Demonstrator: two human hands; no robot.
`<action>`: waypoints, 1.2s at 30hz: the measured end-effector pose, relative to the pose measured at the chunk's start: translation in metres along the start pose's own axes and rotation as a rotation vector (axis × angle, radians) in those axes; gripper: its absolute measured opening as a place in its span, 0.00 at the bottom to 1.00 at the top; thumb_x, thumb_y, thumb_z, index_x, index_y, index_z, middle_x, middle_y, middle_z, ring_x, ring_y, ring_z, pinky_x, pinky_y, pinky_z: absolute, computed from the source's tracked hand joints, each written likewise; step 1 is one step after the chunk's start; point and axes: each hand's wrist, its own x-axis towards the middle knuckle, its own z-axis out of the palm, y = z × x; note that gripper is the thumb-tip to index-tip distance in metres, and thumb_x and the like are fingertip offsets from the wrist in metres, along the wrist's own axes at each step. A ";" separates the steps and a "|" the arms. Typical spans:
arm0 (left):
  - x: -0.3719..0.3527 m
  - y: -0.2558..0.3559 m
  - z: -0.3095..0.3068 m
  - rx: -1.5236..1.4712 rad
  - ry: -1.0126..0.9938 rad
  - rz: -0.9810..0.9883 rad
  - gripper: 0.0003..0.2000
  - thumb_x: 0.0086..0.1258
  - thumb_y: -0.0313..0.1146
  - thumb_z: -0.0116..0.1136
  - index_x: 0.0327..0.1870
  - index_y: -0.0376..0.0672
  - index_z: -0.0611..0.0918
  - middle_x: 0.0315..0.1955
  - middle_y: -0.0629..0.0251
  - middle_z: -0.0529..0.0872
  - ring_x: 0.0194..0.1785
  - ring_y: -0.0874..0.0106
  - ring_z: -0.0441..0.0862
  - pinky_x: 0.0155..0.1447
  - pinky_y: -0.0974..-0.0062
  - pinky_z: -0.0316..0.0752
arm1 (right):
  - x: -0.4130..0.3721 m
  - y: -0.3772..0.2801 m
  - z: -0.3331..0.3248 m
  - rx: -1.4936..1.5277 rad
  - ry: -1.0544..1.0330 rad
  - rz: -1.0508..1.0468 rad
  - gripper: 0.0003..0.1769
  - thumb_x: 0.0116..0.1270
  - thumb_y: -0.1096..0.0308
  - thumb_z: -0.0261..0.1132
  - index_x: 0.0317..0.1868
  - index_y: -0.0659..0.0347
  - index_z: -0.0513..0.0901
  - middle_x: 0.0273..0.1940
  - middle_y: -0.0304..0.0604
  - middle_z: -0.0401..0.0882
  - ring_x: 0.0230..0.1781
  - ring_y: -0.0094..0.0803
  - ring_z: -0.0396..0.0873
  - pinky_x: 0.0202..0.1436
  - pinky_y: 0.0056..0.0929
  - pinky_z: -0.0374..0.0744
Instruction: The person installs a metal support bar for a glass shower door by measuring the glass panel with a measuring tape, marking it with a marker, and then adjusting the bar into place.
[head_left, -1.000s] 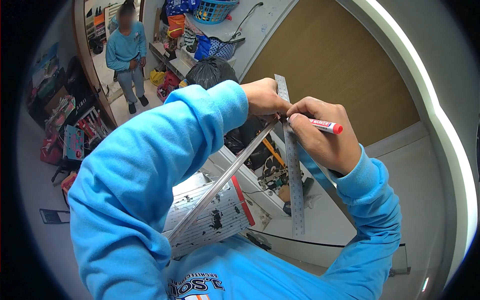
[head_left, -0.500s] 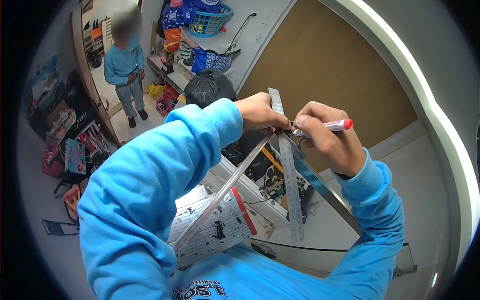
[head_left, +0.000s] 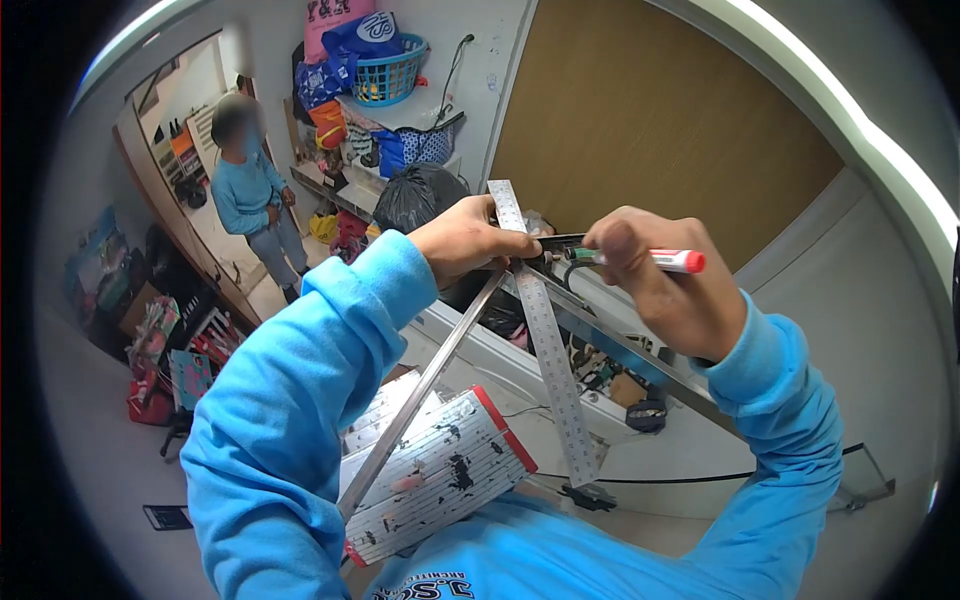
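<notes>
Far left, a co-worker [head_left: 255, 205] in a blue top stands in the doorway, well apart from the work. That person is below, so anything that drops could bounce their way.

Under the arms is the paint-spattered ladder step [head_left: 440, 475], with the floor [head_left: 110, 470] far beneath it. Judging by this height, a lean towards the wall could unsettle the person's footing.

The left hand [head_left: 465, 240] has its fingers clamped where the thin metal bar [head_left: 420, 385] and the steel ruler [head_left: 545, 345] cross. The bar slants down to the left past the step. The ruler hangs down and slightly right, and its lower end is free in the air. One hand pins both pieces, so the grip looks fragile. If the fingers relax, the ruler could pivot or slide, and any line drawn along it would be off.

To the right, the right hand [head_left: 665, 290] has its fingers closed round the marker [head_left: 665, 260], red cap end pointing right. Its tip is hidden behind the fingers, near the ruler's top. Pressing hard there could push the ruler sideways. A second metal strip [head_left: 640, 365] runs down to the right under this hand, and its edge could catch the sleeve.
</notes>
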 end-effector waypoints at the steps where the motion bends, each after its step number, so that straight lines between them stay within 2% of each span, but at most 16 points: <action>1: -0.003 0.004 0.002 -0.028 -0.003 -0.020 0.27 0.57 0.32 0.70 0.53 0.28 0.71 0.44 0.53 0.81 0.44 0.70 0.83 0.52 0.73 0.79 | 0.002 0.004 0.004 -0.006 -0.011 -0.006 0.36 0.72 0.39 0.47 0.32 0.67 0.82 0.25 0.52 0.79 0.22 0.44 0.79 0.26 0.36 0.75; 2: -0.002 0.002 0.002 -0.022 -0.005 -0.030 0.27 0.57 0.32 0.70 0.53 0.28 0.71 0.44 0.53 0.81 0.44 0.70 0.83 0.52 0.73 0.79 | 0.003 0.005 0.008 0.003 -0.006 -0.001 0.36 0.72 0.39 0.47 0.32 0.67 0.82 0.25 0.52 0.79 0.22 0.44 0.79 0.26 0.36 0.75; 4: 0.000 -0.002 0.001 -0.033 0.028 -0.036 0.27 0.57 0.33 0.70 0.53 0.28 0.71 0.44 0.54 0.81 0.44 0.70 0.83 0.50 0.73 0.79 | 0.006 0.005 0.013 0.022 -0.079 0.044 0.34 0.72 0.40 0.48 0.35 0.67 0.82 0.25 0.46 0.79 0.23 0.31 0.78 0.28 0.29 0.76; 5: 0.001 -0.003 0.001 -0.031 0.026 -0.039 0.27 0.57 0.33 0.70 0.53 0.28 0.71 0.44 0.54 0.81 0.44 0.70 0.83 0.50 0.73 0.79 | 0.008 0.005 0.016 0.052 -0.094 0.061 0.24 0.72 0.50 0.56 0.37 0.67 0.82 0.28 0.49 0.81 0.25 0.31 0.79 0.30 0.29 0.77; 6: 0.001 -0.004 0.001 -0.042 0.018 -0.027 0.27 0.58 0.33 0.69 0.53 0.28 0.71 0.44 0.54 0.81 0.43 0.70 0.83 0.49 0.72 0.80 | 0.009 0.007 0.020 0.052 -0.092 0.061 0.24 0.72 0.50 0.56 0.37 0.67 0.82 0.28 0.49 0.81 0.25 0.31 0.79 0.30 0.29 0.77; 8: 0.000 -0.002 0.000 -0.051 0.016 -0.010 0.27 0.58 0.33 0.69 0.53 0.28 0.71 0.43 0.54 0.81 0.43 0.69 0.83 0.49 0.72 0.80 | 0.011 0.012 0.029 0.074 -0.059 0.006 0.22 0.69 0.53 0.59 0.31 0.66 0.83 0.26 0.55 0.81 0.26 0.46 0.83 0.33 0.36 0.80; 9: 0.000 -0.002 0.000 -0.045 0.012 -0.015 0.26 0.58 0.33 0.69 0.53 0.28 0.71 0.43 0.54 0.81 0.42 0.69 0.83 0.48 0.72 0.80 | 0.011 0.013 0.031 0.066 -0.065 -0.040 0.12 0.62 0.64 0.64 0.33 0.66 0.82 0.30 0.54 0.82 0.31 0.47 0.83 0.37 0.37 0.80; 10: 0.000 -0.001 0.001 -0.042 0.007 -0.019 0.26 0.58 0.33 0.69 0.53 0.27 0.71 0.43 0.54 0.81 0.42 0.69 0.83 0.48 0.73 0.80 | 0.011 0.016 0.034 0.065 -0.070 -0.041 0.12 0.62 0.64 0.64 0.33 0.66 0.82 0.30 0.54 0.82 0.31 0.47 0.83 0.37 0.37 0.80; 12: 0.000 -0.002 0.002 -0.034 0.045 -0.033 0.27 0.58 0.32 0.70 0.53 0.26 0.71 0.42 0.53 0.81 0.41 0.69 0.84 0.47 0.73 0.80 | 0.008 0.020 0.040 -0.002 0.000 -0.132 0.08 0.59 0.74 0.65 0.38 0.66 0.81 0.32 0.52 0.83 0.30 0.40 0.83 0.36 0.30 0.80; 13: 0.001 -0.002 0.001 -0.036 0.037 -0.029 0.27 0.57 0.32 0.70 0.52 0.25 0.71 0.42 0.52 0.81 0.41 0.69 0.84 0.48 0.73 0.80 | 0.006 0.019 0.039 -0.023 -0.004 -0.133 0.09 0.55 0.79 0.65 0.38 0.66 0.80 0.33 0.52 0.82 0.31 0.41 0.84 0.37 0.32 0.80; 20: -0.003 0.001 0.003 -0.030 0.041 -0.043 0.28 0.56 0.30 0.70 0.52 0.23 0.70 0.43 0.50 0.81 0.43 0.68 0.84 0.51 0.73 0.80 | 0.003 0.022 0.041 -0.001 -0.028 -0.132 0.10 0.53 0.82 0.63 0.37 0.66 0.80 0.35 0.51 0.83 0.32 0.40 0.85 0.38 0.31 0.82; 22: -0.002 0.003 0.003 -0.021 0.032 -0.046 0.28 0.56 0.30 0.70 0.53 0.23 0.70 0.43 0.50 0.81 0.44 0.67 0.83 0.52 0.72 0.79 | 0.002 0.023 0.040 -0.014 -0.039 -0.125 0.12 0.50 0.82 0.64 0.37 0.63 0.81 0.35 0.55 0.83 0.35 0.47 0.84 0.40 0.35 0.82; 36: -0.003 0.004 0.003 0.018 0.032 -0.055 0.31 0.56 0.33 0.70 0.55 0.24 0.69 0.44 0.49 0.80 0.45 0.67 0.83 0.54 0.71 0.78 | 0.000 0.026 0.038 -0.051 -0.076 -0.158 0.13 0.51 0.80 0.68 0.39 0.63 0.80 0.37 0.53 0.83 0.36 0.45 0.85 0.41 0.34 0.83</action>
